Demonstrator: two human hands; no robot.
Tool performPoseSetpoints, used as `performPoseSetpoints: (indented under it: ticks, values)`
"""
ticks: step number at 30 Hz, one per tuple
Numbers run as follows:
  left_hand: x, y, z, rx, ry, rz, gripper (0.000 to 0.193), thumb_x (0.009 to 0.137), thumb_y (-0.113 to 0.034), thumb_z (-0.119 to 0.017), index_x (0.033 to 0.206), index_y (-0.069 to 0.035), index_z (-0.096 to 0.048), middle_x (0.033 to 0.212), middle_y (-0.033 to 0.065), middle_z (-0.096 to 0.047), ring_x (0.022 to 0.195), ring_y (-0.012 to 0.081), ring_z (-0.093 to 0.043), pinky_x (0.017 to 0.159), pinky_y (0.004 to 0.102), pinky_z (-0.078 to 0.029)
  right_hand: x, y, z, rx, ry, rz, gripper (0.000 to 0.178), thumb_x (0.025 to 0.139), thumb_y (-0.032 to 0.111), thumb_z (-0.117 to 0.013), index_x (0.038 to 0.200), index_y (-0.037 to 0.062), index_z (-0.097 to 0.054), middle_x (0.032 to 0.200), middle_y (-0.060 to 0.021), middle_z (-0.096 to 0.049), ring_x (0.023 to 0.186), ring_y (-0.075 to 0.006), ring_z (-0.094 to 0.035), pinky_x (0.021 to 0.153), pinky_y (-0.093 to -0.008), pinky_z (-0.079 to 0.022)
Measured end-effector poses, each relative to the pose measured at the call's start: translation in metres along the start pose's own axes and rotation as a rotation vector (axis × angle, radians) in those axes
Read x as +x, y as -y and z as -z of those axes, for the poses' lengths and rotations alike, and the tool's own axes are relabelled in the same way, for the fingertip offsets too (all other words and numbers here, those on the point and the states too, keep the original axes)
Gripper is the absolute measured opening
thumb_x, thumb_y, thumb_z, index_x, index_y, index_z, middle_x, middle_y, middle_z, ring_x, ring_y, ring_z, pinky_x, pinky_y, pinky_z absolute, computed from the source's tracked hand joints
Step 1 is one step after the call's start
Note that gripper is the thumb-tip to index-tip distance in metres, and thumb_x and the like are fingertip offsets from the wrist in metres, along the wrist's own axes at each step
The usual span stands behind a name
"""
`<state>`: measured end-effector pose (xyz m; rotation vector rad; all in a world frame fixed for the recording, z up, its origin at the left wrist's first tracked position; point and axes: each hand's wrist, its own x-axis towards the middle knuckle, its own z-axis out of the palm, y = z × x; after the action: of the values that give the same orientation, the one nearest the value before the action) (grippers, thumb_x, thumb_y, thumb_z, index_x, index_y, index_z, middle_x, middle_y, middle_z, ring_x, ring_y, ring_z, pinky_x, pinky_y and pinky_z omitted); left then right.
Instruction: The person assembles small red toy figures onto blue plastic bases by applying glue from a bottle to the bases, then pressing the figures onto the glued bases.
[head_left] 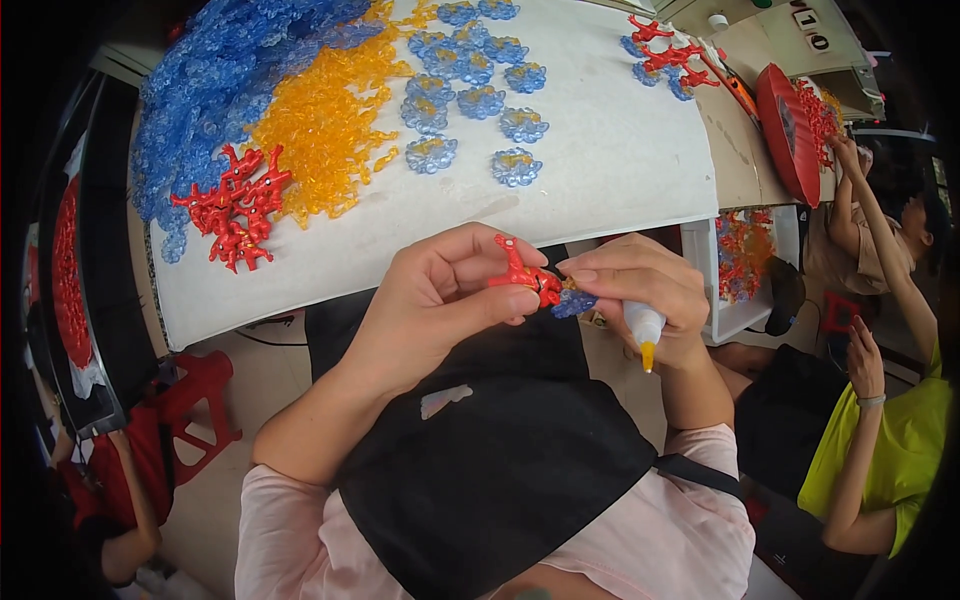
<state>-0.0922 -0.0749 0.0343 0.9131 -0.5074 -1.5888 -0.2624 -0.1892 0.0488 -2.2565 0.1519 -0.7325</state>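
Note:
In front of my apron, my left hand [420, 295] pinches a small red plastic figure [517, 262] between thumb and fingers. My right hand [655, 285] has thumb and fingertips closed at a translucent blue base piece [573, 304], which meets the lower end of the figure. Tucked in the same right hand is a white glue bottle [644, 320], its yellow nozzle pointing down and away from the pieces. Whether the figure and base are stuck together cannot be seen.
Blue pieces [200, 110] and yellow ones [325, 130] lie heaped on the white-covered table [590, 160]. Red figures [240, 205] sit at the left, assembled ones [670, 60] far right. Blue bases with yellow centres [516, 168] stand in the middle. Co-workers are at both sides.

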Motion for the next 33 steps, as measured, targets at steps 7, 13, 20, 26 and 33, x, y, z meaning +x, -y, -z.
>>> performPoseSetpoints:
  ticks: [7,13,20,26,33]
  values:
    - [0.003,-0.003,0.001,-0.040,0.038,0.067,0.023,0.075,-0.003,-0.060,0.097,0.002,-0.053,0.079,0.0095,-0.060,0.068,0.0120,-0.057,0.063,0.0222,-0.047,0.004,-0.001,0.003,0.062,0.033,-0.003,0.021,0.064,0.002,-0.065,0.085,-0.0009,-0.062,0.082,-0.0113,-0.063,0.073,-0.0231,-0.062,0.060,-0.0283,-0.048]
    - [0.004,-0.007,0.000,-0.038,0.077,0.087,0.023,0.075,-0.005,-0.061,0.096,0.002,-0.053,0.078,0.0089,-0.060,0.066,0.0112,-0.057,0.062,0.0216,-0.047,0.007,-0.001,0.009,0.067,0.082,0.035,0.020,0.064,0.002,-0.065,0.083,-0.0011,-0.062,0.082,-0.0121,-0.063,0.073,-0.0230,-0.062,0.060,-0.0286,-0.048]
    - [0.009,-0.015,0.001,-0.070,0.157,0.209,0.022,0.076,-0.007,-0.061,0.095,0.002,-0.054,0.077,0.0070,-0.059,0.065,0.0106,-0.056,0.062,0.0213,-0.047,0.013,0.006,0.017,0.038,0.145,0.061,0.022,0.062,0.003,-0.067,0.083,0.0016,-0.063,0.079,-0.0090,-0.060,0.068,-0.0198,-0.059,0.056,-0.0267,-0.048]
    - [0.015,-0.016,0.002,-0.044,0.176,0.277,0.021,0.077,-0.008,-0.061,0.095,0.001,-0.055,0.079,0.0065,-0.059,0.065,0.0102,-0.056,0.062,0.0206,-0.047,0.014,0.010,0.020,-0.036,0.193,0.029,0.021,0.061,0.003,-0.066,0.081,0.0026,-0.063,0.076,-0.0079,-0.058,0.065,-0.0191,-0.058,0.054,-0.0264,-0.047]
    - [0.023,-0.014,0.000,-0.031,0.181,0.418,0.023,0.077,-0.009,-0.061,0.096,0.000,-0.054,0.081,0.0074,-0.058,0.069,0.0106,-0.056,0.065,0.0208,-0.047,0.017,0.008,0.028,-0.057,0.339,0.011,0.024,0.056,0.004,-0.064,0.079,0.0024,-0.063,0.076,-0.0097,-0.058,0.067,-0.0225,-0.059,0.057,-0.0284,-0.048]
